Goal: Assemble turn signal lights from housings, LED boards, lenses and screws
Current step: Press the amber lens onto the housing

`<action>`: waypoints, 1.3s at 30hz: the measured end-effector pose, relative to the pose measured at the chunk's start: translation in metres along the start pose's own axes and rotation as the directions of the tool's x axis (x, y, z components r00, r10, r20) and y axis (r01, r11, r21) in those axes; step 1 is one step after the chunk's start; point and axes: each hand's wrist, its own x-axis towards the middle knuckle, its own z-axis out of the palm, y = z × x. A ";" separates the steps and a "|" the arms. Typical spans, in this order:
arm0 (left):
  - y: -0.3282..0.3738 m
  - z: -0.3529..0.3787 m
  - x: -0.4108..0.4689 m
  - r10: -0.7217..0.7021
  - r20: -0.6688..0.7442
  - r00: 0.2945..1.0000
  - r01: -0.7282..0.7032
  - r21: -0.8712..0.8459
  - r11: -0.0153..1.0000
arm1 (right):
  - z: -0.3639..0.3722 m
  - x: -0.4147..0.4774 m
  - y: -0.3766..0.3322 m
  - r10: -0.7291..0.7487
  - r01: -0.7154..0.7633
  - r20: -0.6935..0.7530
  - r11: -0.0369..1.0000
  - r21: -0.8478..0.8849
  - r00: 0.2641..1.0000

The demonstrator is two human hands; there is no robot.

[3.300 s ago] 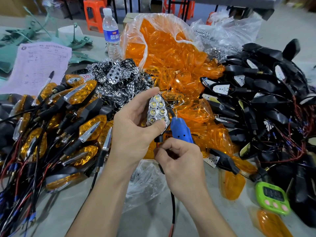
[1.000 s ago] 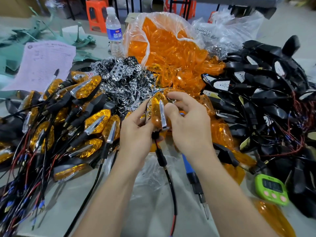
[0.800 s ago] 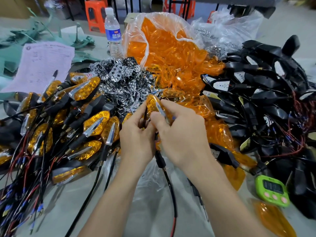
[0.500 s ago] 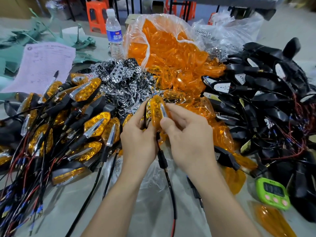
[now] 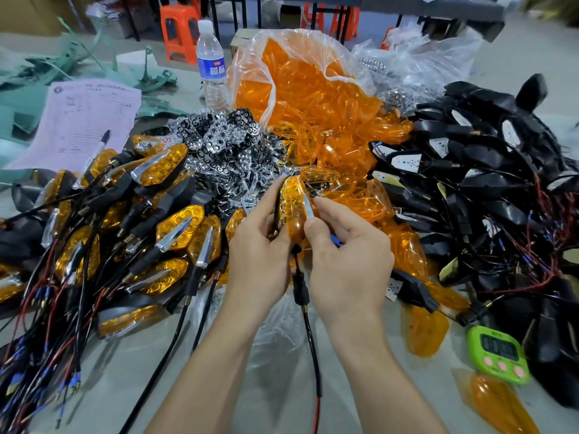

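Observation:
Both hands hold one turn signal light (image 5: 293, 206) upright over the table's middle; its orange lens with a chrome strip faces me and its black cable (image 5: 310, 333) hangs down. My left hand (image 5: 261, 245) grips the black housing from the left. My right hand (image 5: 346, 252) pinches the lens on the right side with thumb and fingers. Finished lights (image 5: 175, 228) are piled at the left. Loose orange lenses (image 5: 313, 98) spill from a clear bag behind. Black housings with LED boards (image 5: 470, 183) are heaped at the right. Chrome reflector pieces (image 5: 219, 142) lie in the centre back.
A green timer (image 5: 498, 352) sits at the lower right beside a loose lens (image 5: 498, 405). A water bottle (image 5: 211, 67) and a paper sheet with a pen (image 5: 84, 120) are at the back left. A blue screwdriver handle (image 5: 335, 241) peeks out behind my right hand.
The blue screwdriver left my right hand and an orange lens went onto the bare reflector. Both hands have since kept hold of the light, shifting their fingers along the lens.

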 end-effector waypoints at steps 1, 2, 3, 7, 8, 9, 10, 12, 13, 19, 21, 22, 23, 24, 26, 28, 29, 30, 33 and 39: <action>0.000 0.001 -0.001 0.000 -0.007 1.000 0.000 0.002 1.000 | 0.001 0.000 0.001 0.001 -0.001 -0.012 1.000 0.016 1.000; 0.000 0.001 -0.001 0.000 -0.009 1.000 0.000 0.003 1.000 | 0.001 0.000 0.003 0.005 -0.004 -0.023 0.999 0.038 1.000; 0.000 0.001 -0.001 0.002 -0.003 1.000 -0.002 0.004 1.000 | 0.001 0.000 0.004 0.015 -0.013 -0.028 0.998 0.065 1.000; -0.001 -0.004 0.000 0.025 0.092 0.995 -0.025 0.001 1.000 | -0.004 0.004 0.007 0.051 -0.051 -0.004 0.992 0.117 0.999; 0.000 -0.006 0.001 0.021 0.134 0.991 -0.019 -0.016 1.000 | -0.005 0.004 0.007 0.055 -0.055 -0.002 0.990 0.128 0.998; 0.001 -0.008 0.001 0.013 0.178 0.984 -0.009 -0.025 1.000 | -0.006 0.005 0.007 0.055 -0.054 -0.005 0.989 0.136 0.998; 0.002 -0.009 0.002 0.004 0.217 0.976 0.002 -0.029 1.000 | -0.008 0.006 0.007 0.051 -0.049 -0.013 0.989 0.140 0.999; 0.005 -0.010 0.002 -0.012 0.256 0.967 0.023 -0.041 0.999 | -0.010 0.008 0.007 0.048 -0.043 -0.034 0.991 0.130 0.998; 0.005 -0.010 0.003 -0.016 0.258 0.966 0.030 -0.051 0.998 | -0.010 0.009 0.008 0.056 -0.049 -0.048 0.991 0.121 0.997; 0.006 -0.006 -0.001 -0.025 0.291 0.956 0.061 -0.115 0.991 | -0.004 0.005 0.007 0.082 -0.083 -0.173 0.997 0.003 0.981; 0.006 -0.006 -0.002 -0.025 0.293 0.956 0.069 -0.139 0.988 | -0.002 0.005 0.007 0.087 -0.090 -0.184 0.996 -0.010 0.979; 0.007 -0.006 -0.003 -0.024 0.288 0.957 0.072 -0.159 0.985 | -0.001 0.005 0.007 0.088 -0.091 -0.188 0.996 -0.009 0.978; 0.008 -0.005 -0.003 -0.028 0.280 0.960 0.082 -0.185 0.979 | 0.001 0.004 0.007 0.086 -0.089 -0.195 0.996 -0.008 0.977; 0.009 -0.004 -0.004 -0.037 0.268 0.963 0.097 -0.216 0.971 | 0.002 0.004 0.006 0.083 -0.087 -0.200 0.996 -0.007 0.976; 0.010 -0.003 -0.005 -0.061 0.228 0.972 0.127 -0.289 0.949 | 0.005 0.002 0.007 0.086 -0.090 -0.198 0.996 -0.009 0.976; 0.011 -0.001 -0.006 -0.095 0.164 0.982 0.145 -0.327 0.934 | 0.007 0.000 0.008 0.091 -0.096 -0.195 0.995 -0.016 0.977; 0.011 0.000 -0.007 -0.112 0.125 0.986 0.147 -0.327 0.934 | 0.009 -0.001 0.008 0.088 -0.093 -0.194 0.995 -0.019 0.977; 0.011 -0.001 -0.008 -0.119 0.091 0.989 0.142 -0.320 0.937 | 0.010 -0.002 0.008 0.085 -0.091 -0.191 0.996 -0.021 0.978; 0.013 0.000 -0.009 -0.102 0.025 0.994 0.105 -0.294 0.950 | 0.012 -0.003 0.008 0.075 -0.080 -0.157 0.996 -0.028 0.985; 0.015 0.005 -0.009 -0.174 -0.032 0.984 0.147 -0.405 0.903 | 0.004 0.004 0.000 -0.041 0.051 0.115 0.995 -0.083 0.993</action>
